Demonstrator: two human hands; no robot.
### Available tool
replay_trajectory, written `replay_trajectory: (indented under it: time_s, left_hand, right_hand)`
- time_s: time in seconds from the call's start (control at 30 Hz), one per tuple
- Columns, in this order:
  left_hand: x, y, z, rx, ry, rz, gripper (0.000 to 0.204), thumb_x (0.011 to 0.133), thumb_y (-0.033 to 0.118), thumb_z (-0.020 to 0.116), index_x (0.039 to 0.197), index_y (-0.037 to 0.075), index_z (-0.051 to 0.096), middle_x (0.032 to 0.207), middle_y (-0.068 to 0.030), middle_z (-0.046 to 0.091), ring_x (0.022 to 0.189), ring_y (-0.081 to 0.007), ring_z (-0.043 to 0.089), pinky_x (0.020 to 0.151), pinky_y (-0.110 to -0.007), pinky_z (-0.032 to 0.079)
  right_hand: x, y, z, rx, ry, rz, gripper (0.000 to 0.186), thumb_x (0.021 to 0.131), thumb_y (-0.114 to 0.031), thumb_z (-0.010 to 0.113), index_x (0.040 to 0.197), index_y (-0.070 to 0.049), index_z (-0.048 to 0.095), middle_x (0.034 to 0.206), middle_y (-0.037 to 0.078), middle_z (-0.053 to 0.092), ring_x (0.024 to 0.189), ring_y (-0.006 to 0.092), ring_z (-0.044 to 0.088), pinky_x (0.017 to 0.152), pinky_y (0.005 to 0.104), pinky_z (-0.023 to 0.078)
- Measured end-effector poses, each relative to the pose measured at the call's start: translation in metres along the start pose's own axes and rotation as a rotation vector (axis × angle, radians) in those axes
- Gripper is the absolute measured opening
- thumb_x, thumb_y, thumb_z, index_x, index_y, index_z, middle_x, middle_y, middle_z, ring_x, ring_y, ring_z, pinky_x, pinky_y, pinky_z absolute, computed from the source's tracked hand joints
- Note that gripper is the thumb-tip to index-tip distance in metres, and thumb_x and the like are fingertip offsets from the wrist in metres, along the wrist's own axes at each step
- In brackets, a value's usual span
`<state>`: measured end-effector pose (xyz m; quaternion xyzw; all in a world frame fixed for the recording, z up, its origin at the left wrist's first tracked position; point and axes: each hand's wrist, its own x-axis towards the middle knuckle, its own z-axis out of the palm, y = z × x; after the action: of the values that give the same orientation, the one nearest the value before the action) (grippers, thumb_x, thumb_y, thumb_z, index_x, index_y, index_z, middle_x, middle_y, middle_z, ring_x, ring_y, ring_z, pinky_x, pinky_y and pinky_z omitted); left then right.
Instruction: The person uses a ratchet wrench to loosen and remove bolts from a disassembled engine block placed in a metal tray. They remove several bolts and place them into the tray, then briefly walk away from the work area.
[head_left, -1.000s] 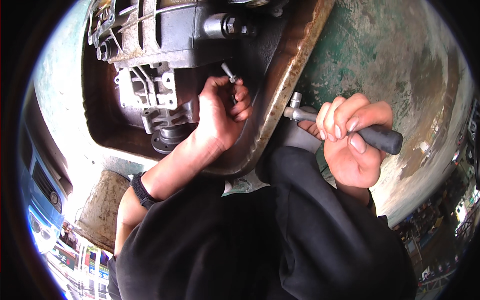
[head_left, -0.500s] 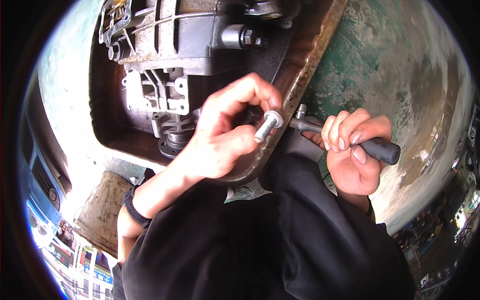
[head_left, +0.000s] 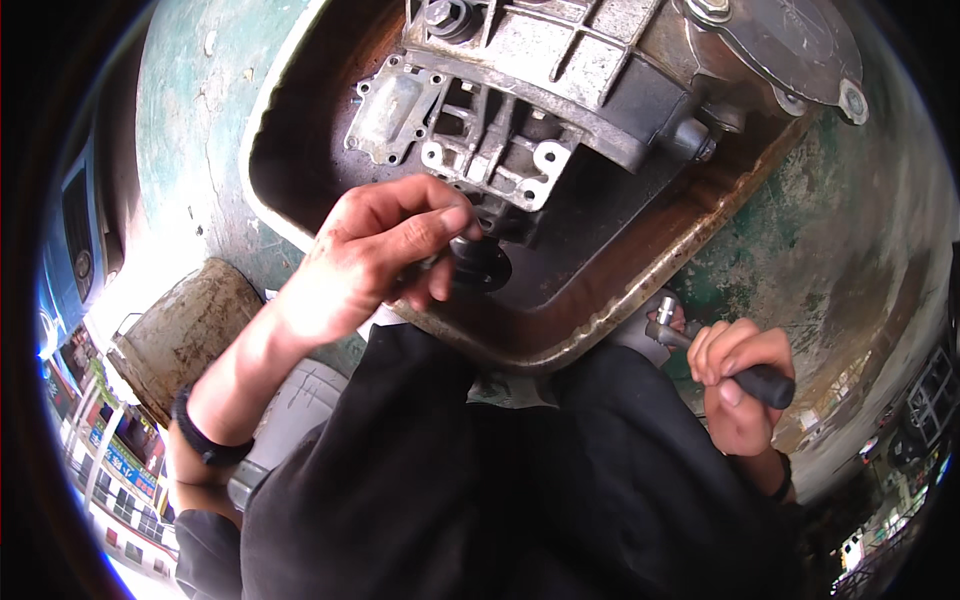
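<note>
My left hand (head_left: 375, 245) is closed in a pinch over the near left part of the tray, next to the round black flange (head_left: 490, 265) of the gearbox. A small grey bit of the bolt (head_left: 430, 262) shows between its fingers; most of it is hidden. At the right, outside the tray, my right hand (head_left: 740, 385) wraps round the black handle of a ratchet wrench (head_left: 672, 336). A short shiny socket stands on the wrench's head. The gearbox (head_left: 560, 75), a ribbed grey metal casing with an open bracket at its near end, lies in the tray.
A rusty-rimmed deep metal tray (head_left: 640, 300) holds the gearbox, in front of my knees. To the left stands a stained, rusty can (head_left: 185, 330). Beyond it is part of a blue vehicle (head_left: 72, 240). The floor (head_left: 830, 260) is worn green.
My view has shifted, so the gearbox appears further right. My left hand has moved from the tray's right rim to beside the flange, and the bolt is now mostly hidden. My right hand still grips the wrench.
</note>
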<state>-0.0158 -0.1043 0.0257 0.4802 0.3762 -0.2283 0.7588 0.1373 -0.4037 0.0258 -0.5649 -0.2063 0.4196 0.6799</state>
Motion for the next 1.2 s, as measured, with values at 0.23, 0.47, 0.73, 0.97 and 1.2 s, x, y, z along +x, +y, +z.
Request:
replay_trajectory:
  time_s: [0.23,0.47,0.73,0.97,1.2]
  left_hand:
    - [-0.017,0.005,-0.023,0.532,-0.342,-0.354,0.018,0.087,0.005,0.054,0.104,0.001,0.055,0.081,-0.0076,0.061,0.067,-0.0134,0.059,0.057,-0.027,0.049]
    - [-0.003,-0.036,0.009,1.064,-0.794,0.181,0.033,0.088,0.009,0.055,0.117,-0.007,0.056,0.103,-0.0252,0.064,0.093,-0.0395,0.064,0.082,-0.041,0.054]
    - [0.038,-0.113,0.073,1.351,-0.636,0.653,0.024,0.081,0.010,0.055,0.102,-0.001,0.055,0.093,-0.0187,0.061,0.087,-0.0331,0.064,0.070,-0.040,0.056]
    - [0.079,-0.096,0.092,1.970,-0.382,0.898,0.015,0.090,0.013,0.051,0.095,0.003,0.059,0.088,-0.0127,0.062,0.084,-0.0245,0.063,0.059,-0.032,0.054]
    - [0.088,-0.086,0.089,2.230,-0.391,0.874,0.033,0.086,0.014,0.057,0.116,0.000,0.056,0.109,-0.0167,0.062,0.099,-0.0291,0.062,0.069,-0.037,0.054]
  right_hand:
    - [0.002,-0.034,0.010,-0.434,-0.638,0.210,0.016,0.068,0.000,0.064,0.081,-0.001,0.055,0.068,0.009,0.056,0.058,0.0269,0.057,0.052,0.0335,0.045]
    - [-0.010,-0.001,0.016,-0.449,-0.766,0.133,0.019,0.062,-0.004,0.065,0.076,-0.003,0.052,0.068,0.009,0.055,0.060,0.0297,0.058,0.053,0.0379,0.046]
    - [-0.032,0.032,0.048,-0.264,-0.644,-0.025,0.022,0.058,-0.006,0.067,0.074,-0.002,0.052,0.068,0.010,0.055,0.059,0.0303,0.058,0.050,0.0387,0.044]
    - [-0.031,0.025,0.057,-0.348,-0.657,-0.100,0.021,0.062,-0.010,0.068,0.071,-0.003,0.050,0.064,0.010,0.055,0.059,0.0326,0.060,0.050,0.0411,0.045]
    - [-0.039,0.028,0.056,-0.329,-0.606,-0.114,0.019,0.056,-0.006,0.066,0.070,-0.005,0.053,0.065,0.007,0.054,0.054,0.0267,0.054,0.049,0.0355,0.041]
